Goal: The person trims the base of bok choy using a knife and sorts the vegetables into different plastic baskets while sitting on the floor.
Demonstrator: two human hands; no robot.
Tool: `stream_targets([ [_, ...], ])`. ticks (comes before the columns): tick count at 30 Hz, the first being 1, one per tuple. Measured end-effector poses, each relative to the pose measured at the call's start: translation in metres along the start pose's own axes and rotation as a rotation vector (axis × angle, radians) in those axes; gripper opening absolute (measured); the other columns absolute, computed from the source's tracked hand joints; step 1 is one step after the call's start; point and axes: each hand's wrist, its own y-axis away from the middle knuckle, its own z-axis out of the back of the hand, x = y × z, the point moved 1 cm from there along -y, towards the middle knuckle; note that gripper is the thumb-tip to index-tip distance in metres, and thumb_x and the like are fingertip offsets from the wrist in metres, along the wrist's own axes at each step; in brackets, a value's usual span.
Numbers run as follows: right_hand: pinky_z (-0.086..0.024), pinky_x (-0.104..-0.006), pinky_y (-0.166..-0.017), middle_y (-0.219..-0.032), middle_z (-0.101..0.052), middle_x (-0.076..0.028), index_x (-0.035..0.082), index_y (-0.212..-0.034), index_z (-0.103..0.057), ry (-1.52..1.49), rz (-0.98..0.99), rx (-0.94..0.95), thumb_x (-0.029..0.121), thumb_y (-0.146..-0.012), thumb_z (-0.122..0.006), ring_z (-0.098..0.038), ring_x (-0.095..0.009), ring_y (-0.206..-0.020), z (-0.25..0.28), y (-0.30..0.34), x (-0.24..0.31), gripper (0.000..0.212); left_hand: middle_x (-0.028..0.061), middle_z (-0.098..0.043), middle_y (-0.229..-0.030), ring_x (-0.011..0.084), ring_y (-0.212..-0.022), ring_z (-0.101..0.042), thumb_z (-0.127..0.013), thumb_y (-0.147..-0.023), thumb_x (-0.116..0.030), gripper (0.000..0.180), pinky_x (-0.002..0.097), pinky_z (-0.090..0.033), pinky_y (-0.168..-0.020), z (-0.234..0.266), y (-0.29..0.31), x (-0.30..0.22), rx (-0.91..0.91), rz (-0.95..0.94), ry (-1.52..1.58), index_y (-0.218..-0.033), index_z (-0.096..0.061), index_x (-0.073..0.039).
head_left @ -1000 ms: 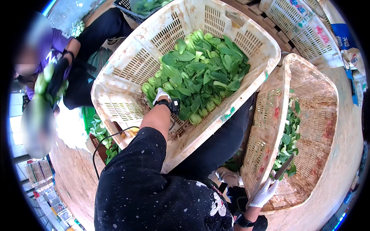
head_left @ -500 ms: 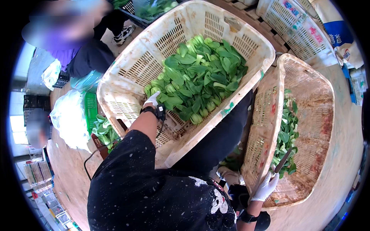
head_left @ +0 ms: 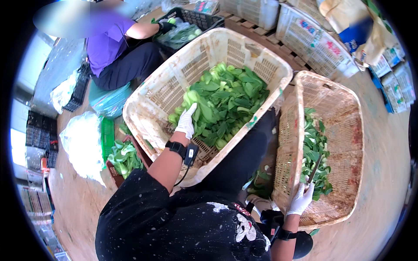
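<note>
A large off-white plastic crate [head_left: 152,93] tilts in front of me, with a heap of green bok choy [head_left: 239,95] inside. My left hand [head_left: 186,123], in a white glove, reaches into it at the heap's near left side. Its fingers are closed on a head of bok choy [head_left: 203,108], whose leaves lie over the others. To the right, my white-gloved right hand [head_left: 300,200] grips a knife [head_left: 315,168] by the handle, blade pointing up. That hand is over the near end of a second stained crate [head_left: 344,148], which has loose bok choy leaves [head_left: 311,143] along its left side.
At the far left a co-worker in a purple shirt [head_left: 106,45] sits by a black crate [head_left: 213,21] of vegetables. A reddish-brown crate of bok choy [head_left: 124,156], a green crate [head_left: 107,135] and a white plastic bag [head_left: 82,141] stand left. Pale crates [head_left: 309,41] stand behind.
My left hand has moved from the heap's left edge onto a bok choy head and closed on it. The right hand still holds the knife. The whole view has shifted, showing more of the co-worker.
</note>
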Motion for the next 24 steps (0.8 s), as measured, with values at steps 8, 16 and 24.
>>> stream_targets([
  [8, -0.039, -0.0185, -0.06, -0.073, -0.049, 0.006, 0.0, -0.119, -0.058, -0.299, -0.051, -0.079, 0.005, -0.088, -0.057, -0.042, -0.004, -0.064, 0.02, 0.0, 0.041, 0.031, 0.0016, -0.06, -0.114, 0.0138, -0.104, -0.057, -0.079, -0.073, -0.021, 0.057, 0.0318, -0.047, -0.092, -0.211, 0.12, 0.023, 1.045, 0.007, -0.619, -0.122, -0.054, -0.006],
  [16, -0.043, -0.0304, -0.088, -0.11, -0.058, -0.005, 0.003, -0.127, -0.054, -0.671, 0.312, 0.111, 0.015, -0.079, -0.072, -0.055, -0.016, -0.099, 0.073, -0.004, 0.123, 0.053, 0.006, -0.065, -0.109, 0.0141, -0.101, -0.058, -0.082, -0.069, -0.015, 0.056, 0.0298, -0.043, -0.094, -0.29, 0.2, 0.103, 1.527, -0.046, -0.981, -0.118, -0.057, -0.002],
  [24, -0.046, -0.03, -0.085, -0.107, -0.06, -0.01, 0.01, -0.126, -0.057, -0.407, 0.585, 0.128, 0.026, -0.075, -0.076, -0.059, -0.022, -0.096, 0.101, -0.016, 0.123, 0.057, 0.0036, -0.059, -0.113, 0.0117, -0.104, -0.054, -0.082, -0.069, -0.013, 0.063, 0.0289, -0.042, -0.095, -0.303, 0.248, 0.126, 1.589, 0.135, -0.772, -0.123, -0.051, -0.003],
])
